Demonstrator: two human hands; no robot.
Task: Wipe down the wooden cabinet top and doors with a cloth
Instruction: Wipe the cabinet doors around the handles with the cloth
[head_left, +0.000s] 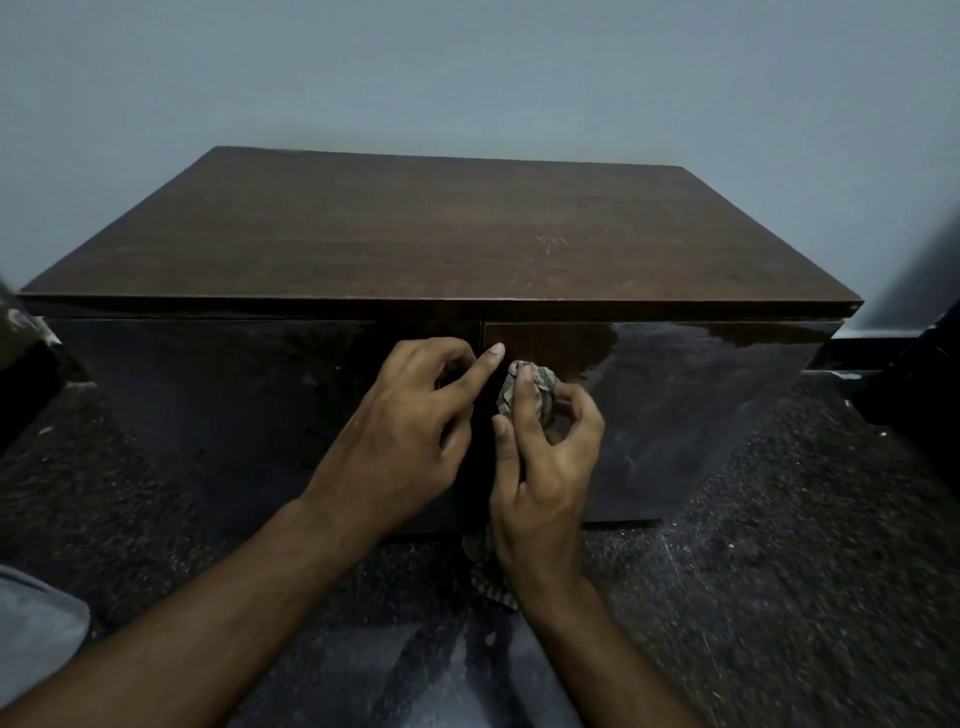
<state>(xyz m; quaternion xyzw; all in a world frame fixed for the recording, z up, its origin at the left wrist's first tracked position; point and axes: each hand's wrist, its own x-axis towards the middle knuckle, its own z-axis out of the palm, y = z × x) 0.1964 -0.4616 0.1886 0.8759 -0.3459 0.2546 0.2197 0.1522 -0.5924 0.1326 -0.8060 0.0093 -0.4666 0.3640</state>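
A low dark wooden cabinet stands against the wall, its matt brown top (415, 228) bare. Two glossy dark doors (685, 405) meet at a centre seam. My right hand (545, 457) is shut on a crumpled patterned cloth (543, 387), bunched at the fingertips against the upper part of the right door beside the seam; a tail of the cloth hangs below my wrist. My left hand (415, 415) is at the seam near the top of the left door, index finger stretched toward the door edge, holding nothing that I can see.
A pale blue-grey wall (467, 67) rises behind the cabinet. The floor (779, 571) is dark speckled stone. Dark objects sit at the far left edge (26, 364) and far right edge (914, 374). A grey fabric patch (36, 634) shows at lower left.
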